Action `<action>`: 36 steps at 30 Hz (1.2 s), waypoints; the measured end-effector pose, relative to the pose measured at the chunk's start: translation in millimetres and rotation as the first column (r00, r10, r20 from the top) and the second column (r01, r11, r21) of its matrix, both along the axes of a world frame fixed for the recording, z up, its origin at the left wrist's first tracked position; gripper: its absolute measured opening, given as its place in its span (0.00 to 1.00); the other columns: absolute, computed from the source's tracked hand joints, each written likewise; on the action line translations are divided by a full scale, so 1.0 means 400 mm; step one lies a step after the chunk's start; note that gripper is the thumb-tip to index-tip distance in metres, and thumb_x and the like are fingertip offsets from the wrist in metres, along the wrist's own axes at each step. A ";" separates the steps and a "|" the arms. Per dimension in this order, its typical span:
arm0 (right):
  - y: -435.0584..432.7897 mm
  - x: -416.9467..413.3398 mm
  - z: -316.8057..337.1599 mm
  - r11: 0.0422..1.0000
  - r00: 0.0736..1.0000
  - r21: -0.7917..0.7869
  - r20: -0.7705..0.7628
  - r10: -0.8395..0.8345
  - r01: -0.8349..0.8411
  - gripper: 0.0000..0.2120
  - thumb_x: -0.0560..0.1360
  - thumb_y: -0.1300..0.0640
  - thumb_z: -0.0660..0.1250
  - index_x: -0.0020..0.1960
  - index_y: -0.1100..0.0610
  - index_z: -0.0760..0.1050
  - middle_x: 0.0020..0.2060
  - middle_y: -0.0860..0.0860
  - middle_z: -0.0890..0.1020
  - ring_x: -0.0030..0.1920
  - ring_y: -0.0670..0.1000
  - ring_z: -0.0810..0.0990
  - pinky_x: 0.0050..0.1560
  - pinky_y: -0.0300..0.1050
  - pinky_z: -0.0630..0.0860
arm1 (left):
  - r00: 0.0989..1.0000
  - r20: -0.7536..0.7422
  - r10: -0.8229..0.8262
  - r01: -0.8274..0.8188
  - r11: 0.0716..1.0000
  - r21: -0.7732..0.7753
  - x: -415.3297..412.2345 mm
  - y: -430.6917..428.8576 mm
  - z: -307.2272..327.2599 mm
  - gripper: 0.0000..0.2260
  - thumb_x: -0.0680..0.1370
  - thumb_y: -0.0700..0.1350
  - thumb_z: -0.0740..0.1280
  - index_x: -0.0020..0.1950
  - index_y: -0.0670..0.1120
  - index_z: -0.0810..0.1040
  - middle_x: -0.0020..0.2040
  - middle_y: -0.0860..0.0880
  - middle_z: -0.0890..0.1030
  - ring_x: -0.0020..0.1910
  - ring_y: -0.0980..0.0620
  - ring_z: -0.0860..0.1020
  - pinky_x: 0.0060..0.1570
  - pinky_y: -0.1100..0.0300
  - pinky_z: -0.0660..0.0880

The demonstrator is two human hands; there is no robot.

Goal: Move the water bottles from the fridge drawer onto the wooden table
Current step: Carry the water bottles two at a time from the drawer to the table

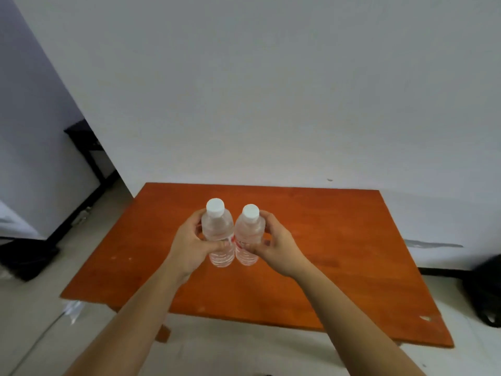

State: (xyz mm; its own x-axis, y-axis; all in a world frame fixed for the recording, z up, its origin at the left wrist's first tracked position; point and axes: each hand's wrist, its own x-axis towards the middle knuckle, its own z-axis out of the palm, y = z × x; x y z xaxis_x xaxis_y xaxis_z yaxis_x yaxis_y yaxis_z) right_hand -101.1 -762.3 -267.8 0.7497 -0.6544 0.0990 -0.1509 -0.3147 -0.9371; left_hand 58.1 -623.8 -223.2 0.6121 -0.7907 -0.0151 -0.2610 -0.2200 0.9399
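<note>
Bottles, two, clear plastic with white caps: we grip the left bottle [218, 234] in our left hand [189, 245] and the right bottle [249, 234] in our right hand [279, 245], fingers [268, 217] curled round each body. Both stand upright and touch side by side over the middle of the orange wooden counter [352, 253]. We cannot tell whether the bases rest on it. Hazards, as we judge them: letting go before the bases are seated could tip one bottle into its neighbour and send both rolling toward an edge; fingers dragging on release could do the same.
</note>
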 end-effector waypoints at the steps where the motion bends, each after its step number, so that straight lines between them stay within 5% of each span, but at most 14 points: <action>1: -0.041 0.046 0.004 1.000 1.000 -0.011 -0.005 0.019 -0.019 0.37 0.71 0.53 0.77 0.74 0.47 0.63 0.63 0.40 0.75 0.63 0.43 0.75 0.62 0.44 0.77 | 1.000 0.020 0.004 -0.004 1.000 0.008 0.042 -0.037 0.006 0.36 0.65 0.40 0.81 0.69 0.55 0.71 0.60 0.59 0.78 0.59 0.57 0.77 0.56 0.56 0.75; 13: -0.407 0.458 -0.069 0.992 0.985 -0.128 -0.174 -0.007 -0.016 0.38 0.68 0.57 0.79 0.74 0.45 0.67 0.65 0.50 0.70 0.63 0.48 0.69 0.68 0.54 0.72 | 0.980 0.194 -0.051 0.031 0.994 0.106 0.485 -0.388 -0.081 0.37 0.64 0.42 0.82 0.70 0.54 0.72 0.62 0.57 0.78 0.60 0.54 0.77 0.59 0.54 0.75; 19: -0.566 0.622 -0.122 0.975 0.942 -0.183 -0.288 -0.173 0.123 0.37 0.68 0.52 0.79 0.73 0.48 0.68 0.65 0.51 0.75 0.63 0.53 0.75 0.63 0.53 0.76 | 0.999 0.027 -0.025 0.021 0.987 0.162 0.711 -0.601 -0.206 0.39 0.61 0.44 0.83 0.70 0.53 0.73 0.62 0.53 0.80 0.59 0.52 0.79 0.60 0.44 0.77; 26: -0.715 0.835 -0.218 0.954 0.905 -0.056 -0.305 -0.297 0.295 0.36 0.71 0.56 0.78 0.75 0.51 0.67 0.68 0.52 0.76 0.65 0.53 0.76 0.64 0.53 0.77 | 0.998 0.041 -0.048 0.037 0.972 0.232 0.887 -0.818 -0.344 0.37 0.65 0.47 0.82 0.71 0.57 0.71 0.67 0.52 0.77 0.64 0.48 0.76 0.63 0.39 0.75; 31: -0.757 0.920 -0.311 0.913 0.905 0.130 -0.244 -0.348 0.386 0.34 0.73 0.63 0.75 0.74 0.56 0.63 0.69 0.52 0.74 0.67 0.49 0.74 0.54 0.29 0.75 | 0.998 0.031 -0.045 0.037 0.974 0.222 0.938 -0.891 -0.423 0.34 0.68 0.47 0.80 0.72 0.55 0.71 0.68 0.51 0.76 0.64 0.47 0.76 0.62 0.42 0.76; 36: -0.778 0.950 -0.357 0.906 0.913 0.170 -0.202 -0.354 0.389 0.33 0.76 0.67 0.71 0.73 0.58 0.56 0.72 0.57 0.70 0.71 0.55 0.71 0.62 0.38 0.76 | 0.998 -0.011 -0.062 0.063 0.978 0.197 0.965 -0.920 -0.454 0.35 0.71 0.46 0.78 0.74 0.53 0.67 0.71 0.51 0.73 0.68 0.47 0.73 0.64 0.47 0.74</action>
State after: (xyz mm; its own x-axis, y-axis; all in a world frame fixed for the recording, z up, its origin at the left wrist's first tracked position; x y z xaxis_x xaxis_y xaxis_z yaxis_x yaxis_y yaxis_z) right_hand 279.1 -1073.5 -410.8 0.4425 -0.8810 -0.1672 -0.3751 -0.0125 -0.9269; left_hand 444.3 -991.6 -404.7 0.5611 -0.8086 -0.1770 -0.2757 -0.3842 0.8811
